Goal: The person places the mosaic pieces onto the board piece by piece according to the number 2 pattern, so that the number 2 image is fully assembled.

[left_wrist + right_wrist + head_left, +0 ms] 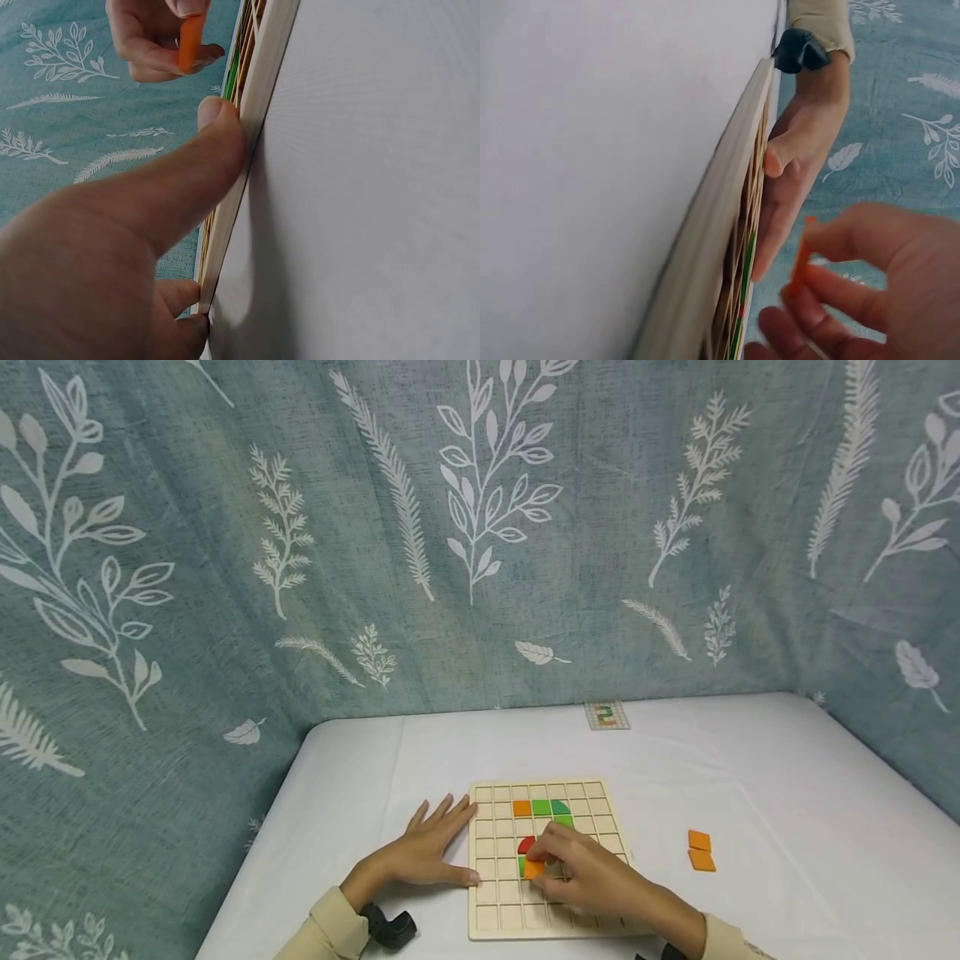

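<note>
A pale wooden grid board (495,917) lies flat on the white table, with several coloured tiles set in its cells. My right hand (600,872) pinches an orange square tile (533,869) between thumb and fingers, held a little above the board. Beneath and beside that tile show a green tile (522,865) and a red rounded tile (527,844). My left hand (427,852) lies with fingers spread along the board's left edge, its thumb (217,139) touching the rim. Part of the tile pattern is hidden under my right hand.
Two loose orange tiles (701,850) lie on the table right of the board. Farther back sits a small pattern card (607,716). An orange tile (521,808) and a green tile (541,807) fill cells in an upper row. A leaf-patterned curtain (465,527) hangs behind.
</note>
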A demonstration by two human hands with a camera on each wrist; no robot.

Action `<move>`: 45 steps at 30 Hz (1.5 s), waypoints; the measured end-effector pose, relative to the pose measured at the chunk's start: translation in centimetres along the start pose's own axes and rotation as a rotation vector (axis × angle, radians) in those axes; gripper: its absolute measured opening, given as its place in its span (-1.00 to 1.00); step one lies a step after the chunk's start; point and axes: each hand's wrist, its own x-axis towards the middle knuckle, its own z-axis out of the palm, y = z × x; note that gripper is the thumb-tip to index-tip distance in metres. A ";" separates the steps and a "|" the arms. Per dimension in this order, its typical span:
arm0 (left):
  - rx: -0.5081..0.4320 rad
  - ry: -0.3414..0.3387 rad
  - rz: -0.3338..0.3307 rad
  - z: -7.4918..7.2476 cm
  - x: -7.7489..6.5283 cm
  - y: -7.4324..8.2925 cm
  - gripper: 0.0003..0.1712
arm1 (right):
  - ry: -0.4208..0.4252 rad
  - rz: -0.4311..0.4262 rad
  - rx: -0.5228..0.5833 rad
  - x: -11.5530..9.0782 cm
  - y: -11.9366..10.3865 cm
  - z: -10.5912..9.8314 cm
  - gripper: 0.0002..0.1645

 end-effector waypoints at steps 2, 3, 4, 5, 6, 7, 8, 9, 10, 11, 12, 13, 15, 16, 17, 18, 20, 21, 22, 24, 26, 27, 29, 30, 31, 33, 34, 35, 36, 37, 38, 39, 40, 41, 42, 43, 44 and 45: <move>0.000 0.002 -0.007 0.0 0.0 0.0 0.28 | -0.004 -0.002 -0.010 0.0 0.1 0.3 -0.82; -0.002 0.002 -0.009 0.0 0.0 0.0 0.28 | -0.006 -0.003 -0.018 0.0 0.1 0.4 -0.82; -0.004 0.004 -0.010 0.0 0.0 0.0 0.28 | -0.006 -0.005 -0.024 0.0 0.1 0.5 -0.82; -0.006 0.005 -0.011 0.0 0.0 0.0 0.28 | -0.004 -0.010 -0.030 0.0 0.1 0.6 -0.83; -0.005 0.007 -0.011 -0.1 0.0 0.0 0.28 | -0.005 -0.009 -0.031 0.0 0.1 0.7 -0.83; -0.004 0.007 -0.011 -0.1 0.0 0.0 0.28 | -0.005 -0.008 -0.033 0.0 0.1 0.8 -0.83; -0.005 0.007 -0.012 -0.1 0.0 0.0 0.28 | -0.004 -0.010 -0.036 -0.1 0.1 0.8 -0.84; -0.003 0.006 -0.011 0.0 0.0 0.0 0.28 | -0.008 -0.005 -0.036 -0.1 0.1 0.9 -0.84; -0.003 0.005 -0.011 0.0 0.0 0.0 0.29 | -0.011 -0.005 -0.036 -0.2 0.1 0.9 -0.85; -0.001 0.003 -0.010 0.0 0.0 0.0 0.29 | -0.012 -0.008 -0.039 -0.2 0.1 1.0 -0.85; 0.000 0.002 -0.011 0.1 0.1 0.0 0.29 | -0.016 -0.008 -0.037 -0.3 0.1 1.0 -0.85; 0.000 0.002 -0.011 0.1 0.1 0.0 0.29 | -0.017 -0.013 -0.040 -0.3 0.1 1.0 -0.85; 0.000 0.002 -0.010 0.2 0.1 0.0 0.30 | -0.015 -0.025 -0.044 -0.4 0.1 1.1 -0.84; 0.001 0.003 -0.009 0.2 0.1 -0.1 0.30 | -0.013 -0.030 -0.048 -0.4 0.1 1.1 -0.83; 0.002 0.003 -0.009 0.2 0.1 -0.1 0.30 | -0.014 -0.033 -0.050 -0.4 0.0 1.1 -0.82; 0.002 0.004 -0.008 0.2 0.1 0.0 0.29 | -0.017 -0.034 -0.052 -0.4 0.0 1.1 -0.82; 0.001 0.003 -0.007 0.1 0.1 0.0 0.29 | -0.021 -0.033 -0.061 -0.4 -0.1 1.0 -0.81; 0.001 0.002 -0.006 0.1 0.0 0.0 0.29 | -0.023 -0.035 -0.068 -0.4 -0.1 1.0 -0.80; 0.000 0.001 -0.005 0.0 0.0 0.0 0.29 | -0.028 -0.032 -0.073 -0.4 -0.1 1.0 -0.80; -0.001 0.001 -0.002 -0.1 -0.1 0.1 0.28 | -0.031 -0.035 -0.086 -0.4 -0.2 0.9 -0.79; -0.001 0.000 0.003 -0.1 -0.1 0.2 0.28 | -0.031 -0.048 -0.092 -0.3 -0.2 0.8 -0.78; -0.001 0.000 0.006 -0.1 -0.1 0.2 0.27 | -0.031 -0.053 -0.094 -0.3 -0.1 0.8 -0.78; 0.000 0.000 0.008 -0.1 -0.1 0.2 0.27 | -0.034 -0.058 -0.088 -0.4 -0.1 0.7 -0.77; 0.000 0.000 0.008 -0.1 -0.1 0.2 0.27 | -0.036 -0.060 -0.084 -0.4 -0.1 0.7 -0.76; 0.000 0.000 0.009 -0.1 -0.1 0.2 0.27 | -0.037 -0.061 -0.079 -0.4 -0.1 0.7 -0.77; -0.001 -0.001 0.008 -0.1 -0.1 0.2 0.27 | -0.045 -0.053 -0.067 -0.4 -0.1 0.6 -0.78; -0.001 -0.002 0.007 -0.1 -0.1 0.2 0.28 | -0.049 -0.049 -0.060 -0.4 -0.1 0.6 -0.78; -0.002 -0.002 0.007 -0.1 0.0 0.2 0.28 | -0.054 -0.044 -0.053 -0.4 -0.1 0.6 -0.79; -0.002 -0.003 0.007 -0.1 0.0 0.2 0.28 | -0.056 -0.040 -0.049 -0.4 -0.1 0.6 -0.80; -0.001 -0.003 0.007 -0.1 0.0 0.1 0.28 | -0.059 -0.035 -0.042 -0.4 -0.1 0.6 -0.80; 0.000 -0.003 0.006 -0.1 0.0 0.1 0.27 | -0.061 -0.032 -0.037 -0.3 -0.1 0.6 -0.81; -0.001 -0.001 0.005 -0.2 0.0 0.1 0.28 | -0.059 -0.032 -0.035 -0.3 -0.1 0.6 -0.81; -0.001 0.000 0.003 -0.2 0.0 0.1 0.28 | -0.059 -0.033 -0.032 -0.3 -0.1 0.6 -0.81; -0.001 0.000 0.002 -0.2 0.0 0.1 0.28 | -0.056 -0.035 -0.035 -0.3 -0.1 0.7 -0.81; -0.001 0.000 -0.001 -0.1 0.0 0.1 0.28 | -0.051 -0.041 -0.039 -0.3 -0.2 0.7 -0.82; 0.001 0.000 -0.003 -0.1 0.0 0.1 0.29 | -0.050 -0.042 -0.042 -0.3 -0.2 0.8 -0.84; 0.000 0.000 -0.005 -0.1 -0.1 0.1 0.29 | -0.048 -0.045 -0.047 -0.3 -0.2 0.8 -0.85; -0.003 0.000 -0.007 0.0 -0.1 0.2 0.29 | -0.046 -0.049 -0.056 -0.3 -0.3 0.8 -0.87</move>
